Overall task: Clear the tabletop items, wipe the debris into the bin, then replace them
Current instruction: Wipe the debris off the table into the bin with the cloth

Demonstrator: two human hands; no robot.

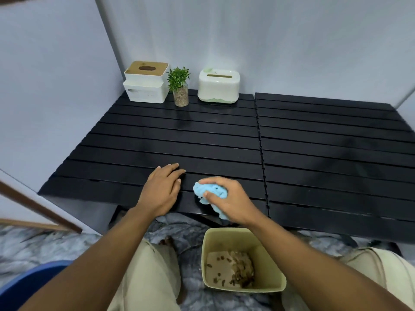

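Observation:
My right hand (231, 199) grips a crumpled light blue cloth (207, 192) at the near edge of the black slatted table (325, 158). My left hand (162, 187) lies flat on the table just left of the cloth, fingers apart, holding nothing. On the floor below the table's edge, under my right forearm, stands a pale yellow-green bin (241, 261) with brown debris in its bottom. At the table's far left corner stand a white tissue box with a wooden lid (146, 83), a small potted plant in a glass jar (179, 87) and a white and green tissue box (219, 85).
Grey walls close in the table at the back and left. A wooden frame (42, 207) leans at the left. A blue seat edge (29, 281) shows at the lower left. My legs in beige shorts flank the bin on a grey patterned floor.

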